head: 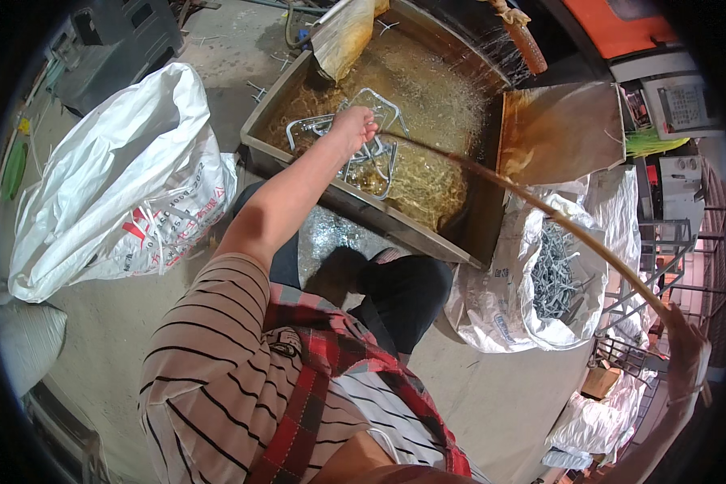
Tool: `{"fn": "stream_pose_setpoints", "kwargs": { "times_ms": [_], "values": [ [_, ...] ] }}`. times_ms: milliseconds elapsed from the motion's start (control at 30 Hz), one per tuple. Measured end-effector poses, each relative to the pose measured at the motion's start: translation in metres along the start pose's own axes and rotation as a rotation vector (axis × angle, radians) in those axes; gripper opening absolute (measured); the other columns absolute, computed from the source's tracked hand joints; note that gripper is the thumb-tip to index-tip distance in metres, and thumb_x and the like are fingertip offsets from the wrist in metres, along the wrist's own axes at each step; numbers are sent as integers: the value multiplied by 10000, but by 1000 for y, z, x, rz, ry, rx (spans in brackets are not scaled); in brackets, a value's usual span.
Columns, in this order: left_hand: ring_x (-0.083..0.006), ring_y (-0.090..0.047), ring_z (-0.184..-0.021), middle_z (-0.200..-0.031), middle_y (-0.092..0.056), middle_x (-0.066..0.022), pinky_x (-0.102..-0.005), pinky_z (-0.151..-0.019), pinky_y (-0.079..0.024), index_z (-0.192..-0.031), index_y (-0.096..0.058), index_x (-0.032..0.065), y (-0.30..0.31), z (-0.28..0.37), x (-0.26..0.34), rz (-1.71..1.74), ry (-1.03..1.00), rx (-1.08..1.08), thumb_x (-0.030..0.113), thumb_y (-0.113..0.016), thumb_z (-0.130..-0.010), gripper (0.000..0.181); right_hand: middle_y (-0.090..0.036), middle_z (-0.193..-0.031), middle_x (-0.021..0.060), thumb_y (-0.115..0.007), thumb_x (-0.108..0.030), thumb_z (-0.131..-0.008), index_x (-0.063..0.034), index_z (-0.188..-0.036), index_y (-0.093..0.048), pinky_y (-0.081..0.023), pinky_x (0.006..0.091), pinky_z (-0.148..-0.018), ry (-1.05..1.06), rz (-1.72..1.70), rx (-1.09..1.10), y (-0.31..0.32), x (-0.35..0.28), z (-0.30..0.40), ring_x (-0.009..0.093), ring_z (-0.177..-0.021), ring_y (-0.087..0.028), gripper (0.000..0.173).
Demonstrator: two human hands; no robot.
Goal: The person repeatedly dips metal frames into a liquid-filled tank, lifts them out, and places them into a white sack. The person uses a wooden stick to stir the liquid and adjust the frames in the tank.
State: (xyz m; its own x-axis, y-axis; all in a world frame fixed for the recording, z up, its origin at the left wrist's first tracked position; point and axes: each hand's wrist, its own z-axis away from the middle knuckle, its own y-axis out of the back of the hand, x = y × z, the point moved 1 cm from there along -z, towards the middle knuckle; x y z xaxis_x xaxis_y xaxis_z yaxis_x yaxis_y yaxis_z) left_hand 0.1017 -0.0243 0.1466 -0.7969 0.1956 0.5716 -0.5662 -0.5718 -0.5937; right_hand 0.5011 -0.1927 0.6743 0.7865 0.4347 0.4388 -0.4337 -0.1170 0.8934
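My left hand point(356, 126) is over the water in a metal tank point(372, 206), fingers curled close to several bent metal rods point(314, 123). What lies between those fingers is hidden. The rods sit partly in the shallow, yellowish water point(423, 175). Far out to the right, my right hand point(685, 339) grips a long wooden stick point(556, 218) near its outer end. The stick slants across the tank's right wall, and its thin dark tip reaches the fingers of my left hand.
A white woven sack point(121, 163) stands left of the tank. Another sack point(478, 314), right, holds many small grey metal pieces point(553, 272). A rusty sheet point(559, 133) leans over the tank's right side. Water sprays near a brown cylindrical piece point(525, 45).
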Motion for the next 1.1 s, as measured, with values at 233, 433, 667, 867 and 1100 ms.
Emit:
{"fn": "stream_pose_setpoints", "kwargs": {
  "times_ms": [233, 433, 667, 867, 1100],
  "values": [
    [-174, -544, -621, -773, -548, -71, -289, -494, -437, -800, -537, 61, -7, 3, -5, 9, 0, -15, 106, -546, -775, 52, -631, -1102, 120, -492, -43, -900, -13, -1232, -519, -450, 280, -869, -308, -352, 133, -51, 33, 2, 150, -1052, -567, 335],
    [-178, -546, -611, -742, -545, -83, -300, -475, -436, -794, -532, 42, -1, 18, 7, 43, -7, 18, 97, -542, -771, 60, -604, -890, 188, -518, -274, -896, -219, -1162, -592, -466, 411, -624, -288, -47, 85, -124, -39, -114, 382, -808, -590, 282],
    [-163, -554, -586, -726, -557, -56, -295, -476, -441, -801, -537, 58, 5, 10, 24, 42, -17, -19, 135, -537, -806, 77, -627, -858, 202, -422, -394, -915, -246, -1091, -620, -479, 457, -668, -181, -89, 81, -200, -87, -191, 384, -812, -602, 304],
    [-170, -558, -625, -767, -558, -73, -305, -523, -461, -823, -539, 40, 2, 4, 26, 46, -3, -26, 121, -531, -817, 82, -608, -841, 225, -529, -349, -877, -166, -1061, -650, -478, 431, -697, -150, -426, 132, -243, -89, -182, 392, -824, -596, 286],
    [-179, -560, -671, -816, -559, -92, -308, -550, -471, -865, -542, 18, -6, 2, 16, -11, 25, -32, 119, -528, -817, 112, -600, -829, 240, -553, -299, -874, -131, -1078, -643, -484, 400, -671, -203, -471, 98, -258, -85, -155, 373, -794, -615, 278]
  ]
}}
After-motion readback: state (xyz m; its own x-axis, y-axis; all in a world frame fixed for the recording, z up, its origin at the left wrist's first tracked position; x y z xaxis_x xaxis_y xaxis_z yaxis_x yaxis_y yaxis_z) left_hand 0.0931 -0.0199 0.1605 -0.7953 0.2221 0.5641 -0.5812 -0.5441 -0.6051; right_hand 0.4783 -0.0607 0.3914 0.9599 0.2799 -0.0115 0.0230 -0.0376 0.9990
